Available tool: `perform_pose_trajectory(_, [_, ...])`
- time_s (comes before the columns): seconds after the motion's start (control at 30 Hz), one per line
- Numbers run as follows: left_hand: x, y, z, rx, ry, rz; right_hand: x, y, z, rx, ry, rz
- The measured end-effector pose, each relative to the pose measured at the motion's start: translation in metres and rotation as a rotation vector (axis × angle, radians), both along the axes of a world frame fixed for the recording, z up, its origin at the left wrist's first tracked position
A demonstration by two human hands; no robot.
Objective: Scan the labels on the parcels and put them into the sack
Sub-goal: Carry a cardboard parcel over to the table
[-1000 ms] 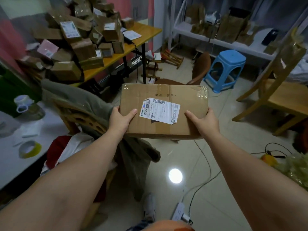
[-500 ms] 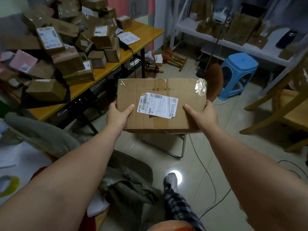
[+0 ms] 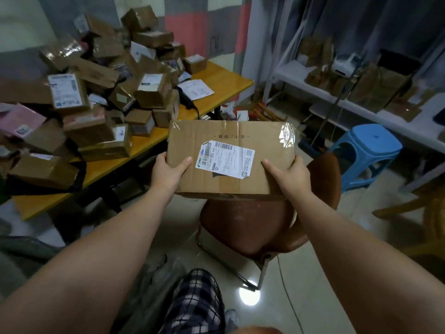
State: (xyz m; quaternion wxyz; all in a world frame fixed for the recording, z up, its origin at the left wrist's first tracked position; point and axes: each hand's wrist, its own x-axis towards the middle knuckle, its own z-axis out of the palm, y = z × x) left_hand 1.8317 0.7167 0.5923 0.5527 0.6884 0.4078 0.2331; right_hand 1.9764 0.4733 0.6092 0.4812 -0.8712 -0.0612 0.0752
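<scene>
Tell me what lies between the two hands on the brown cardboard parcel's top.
Head view: white barcoded shipping label stuck on the parcel, between left hand and right hand.

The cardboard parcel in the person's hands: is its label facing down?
No, the white label sits on the top face of the parcel, barcode visible.

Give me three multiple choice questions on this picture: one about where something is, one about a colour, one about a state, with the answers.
1. The parcel pile lies: A on the yellow table; B on the white shelf; C on the floor.
2. The plastic stool is: A red; B blue; C green.
3. The cardboard box is: A set on the floor; B held in the air; C lying open.
Answers: 1 A, the pile sits on the tabletop. 2 B, its seat and legs are blue. 3 B, the left hand and right hand hold its ends.
</scene>
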Motion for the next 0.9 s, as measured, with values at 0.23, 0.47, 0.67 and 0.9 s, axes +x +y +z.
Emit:
perform_pose_trajectory(0.23, [0.052, 0.078, 0.021, 0.102, -0.042, 0.073, 0.067, 0.086, 0.010, 0.091, -0.037, 0.054])
perform_pose_trajectory(0.47, [0.101, 0.196, 0.049, 0.204, -0.099, 0.141, 0.126, 0.216, 0.027, 0.267, -0.039, 0.075])
perform_pose_trajectory(0.67, [0.155, 0.331, 0.086, 0.239, -0.178, 0.107, 0.185, 0.353, 0.055, 0.346, -0.030, 0.064])
perform_pose_trajectory(0.9, [0.212, 0.425, 0.110, 0.292, -0.236, 0.099, 0.246, 0.435, 0.071, 0.534, 0.058, 0.241])
